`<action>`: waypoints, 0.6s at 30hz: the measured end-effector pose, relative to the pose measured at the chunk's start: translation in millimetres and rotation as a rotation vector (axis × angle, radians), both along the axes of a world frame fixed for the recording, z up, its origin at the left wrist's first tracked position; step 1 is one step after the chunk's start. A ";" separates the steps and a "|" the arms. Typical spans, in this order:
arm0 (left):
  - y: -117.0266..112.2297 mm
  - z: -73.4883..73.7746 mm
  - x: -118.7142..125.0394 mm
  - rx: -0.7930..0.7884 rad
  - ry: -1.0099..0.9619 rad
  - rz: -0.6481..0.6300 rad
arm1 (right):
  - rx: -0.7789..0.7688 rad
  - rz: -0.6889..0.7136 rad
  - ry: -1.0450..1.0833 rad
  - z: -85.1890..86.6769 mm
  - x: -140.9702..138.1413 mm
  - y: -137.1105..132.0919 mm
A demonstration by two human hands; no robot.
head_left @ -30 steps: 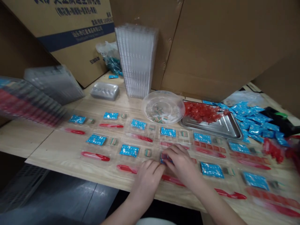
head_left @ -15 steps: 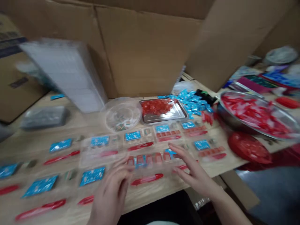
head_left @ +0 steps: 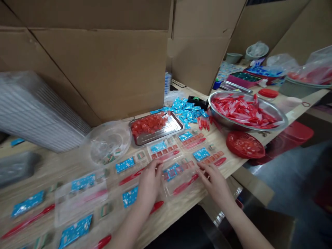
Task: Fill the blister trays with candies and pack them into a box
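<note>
A clear plastic tray (head_left: 178, 181) lies near the table's front edge, holding a blue packet (head_left: 171, 171), a red spoon (head_left: 185, 183) and a row of small red pieces. My left hand (head_left: 149, 183) has its fingers curled on the tray's left edge. My right hand (head_left: 215, 182) grips the right edge, fingers over the rim. More filled trays (head_left: 163, 151) lie in rows just beyond and to the left.
Behind the rows stand a steel tray of red candies (head_left: 169, 128), a clear bowl (head_left: 109, 141), a heap of blue packets (head_left: 186, 110) and a steel bowl of red spoons (head_left: 246, 110). A red basket (head_left: 245, 145) lies right, stacked empty trays (head_left: 38, 114) left, and cardboard boxes (head_left: 103, 69) behind.
The view has swung to the right along the table. Both hands, spread over the tray half a second ago, have closed on its two sides.
</note>
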State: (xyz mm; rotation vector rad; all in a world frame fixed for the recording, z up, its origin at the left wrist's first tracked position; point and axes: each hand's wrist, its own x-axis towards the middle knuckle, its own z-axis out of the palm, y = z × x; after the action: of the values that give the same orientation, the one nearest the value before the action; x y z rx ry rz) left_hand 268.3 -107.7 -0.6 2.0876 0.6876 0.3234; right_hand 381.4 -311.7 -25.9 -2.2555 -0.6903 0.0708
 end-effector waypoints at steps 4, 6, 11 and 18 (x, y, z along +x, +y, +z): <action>-4.8 3.9 -1.7 0.291 0.023 -0.050 | -0.041 0.018 -0.182 -1.9 0.4 -0.2; -9.2 5.0 -10.8 0.414 0.006 -0.068 | -0.040 0.039 -0.230 -1.0 -0.1 -0.6; -19.8 -1.7 -29.0 0.539 0.001 -0.180 | -0.046 0.063 -0.187 -4.2 2.5 -2.1; -18.9 -0.9 -37.5 0.379 -0.104 -0.134 | 0.244 -0.045 0.472 14.8 8.6 9.4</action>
State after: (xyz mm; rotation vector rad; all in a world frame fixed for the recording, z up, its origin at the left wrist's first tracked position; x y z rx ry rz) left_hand 230.9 -126.5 -1.4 2.4413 0.4463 0.5141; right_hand 390.0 -302.3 -11.1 -1.9183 -0.3710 0.4565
